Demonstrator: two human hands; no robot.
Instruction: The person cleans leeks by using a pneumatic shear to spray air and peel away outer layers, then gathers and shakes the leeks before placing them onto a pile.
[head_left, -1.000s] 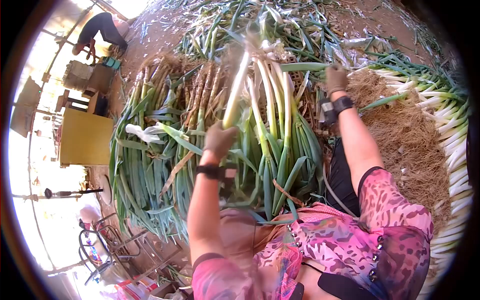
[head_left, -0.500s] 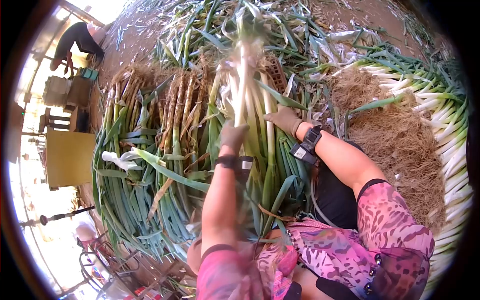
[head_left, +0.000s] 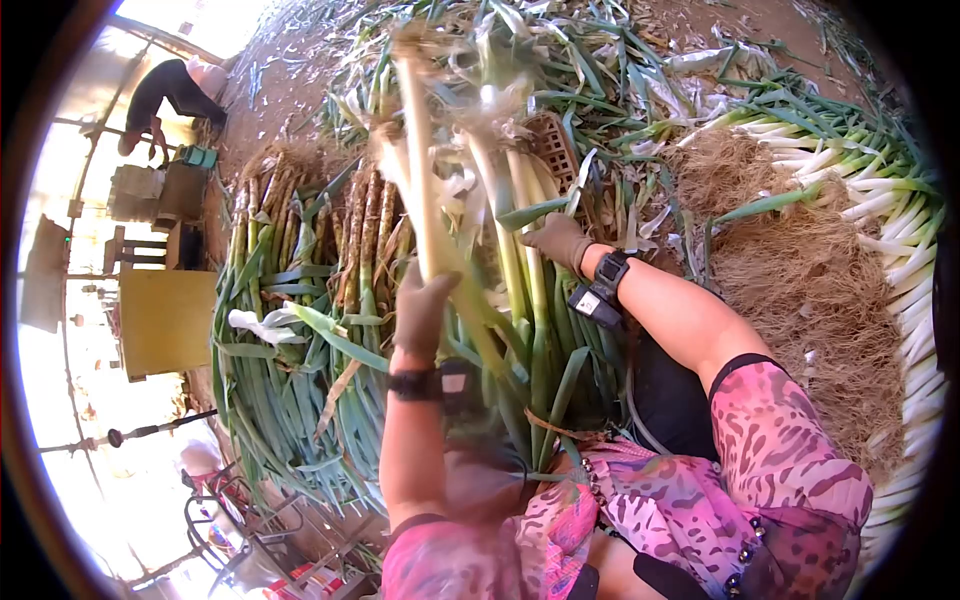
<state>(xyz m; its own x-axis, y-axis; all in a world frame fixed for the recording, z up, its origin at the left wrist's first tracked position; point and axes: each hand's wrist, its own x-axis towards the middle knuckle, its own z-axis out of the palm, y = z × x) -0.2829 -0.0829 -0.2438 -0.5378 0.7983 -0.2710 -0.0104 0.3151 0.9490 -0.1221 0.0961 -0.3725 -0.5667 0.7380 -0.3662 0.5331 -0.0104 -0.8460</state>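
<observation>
My gloved left hand [head_left: 425,310] is wrapped round the stalk of a long green onion [head_left: 415,150]. Its white shaft points up and away, and the root end is blurred. To the right, my gloved right hand [head_left: 560,242] is closed at the side of some standing green onions [head_left: 530,270], fingertips against a stalk and a green leaf [head_left: 533,213]. Unpeeled green onions with brown outer skins [head_left: 365,230] lie in a thick row left of my left hand. Black bands with small boxes sit on both wrists.
Peeled white-stemmed green onions [head_left: 900,270] line the right side, beside a mass of brown roots [head_left: 800,275]. Stripped leaves [head_left: 600,75] litter the ground ahead, near a plastic basket [head_left: 552,150]. A person [head_left: 175,95] bends at far left, beyond a yellow board [head_left: 165,322].
My left hand has moved left and slightly nearer to me with the onion, whose shaft now leans left. My right hand stays nearly in place. The view has shifted slightly.
</observation>
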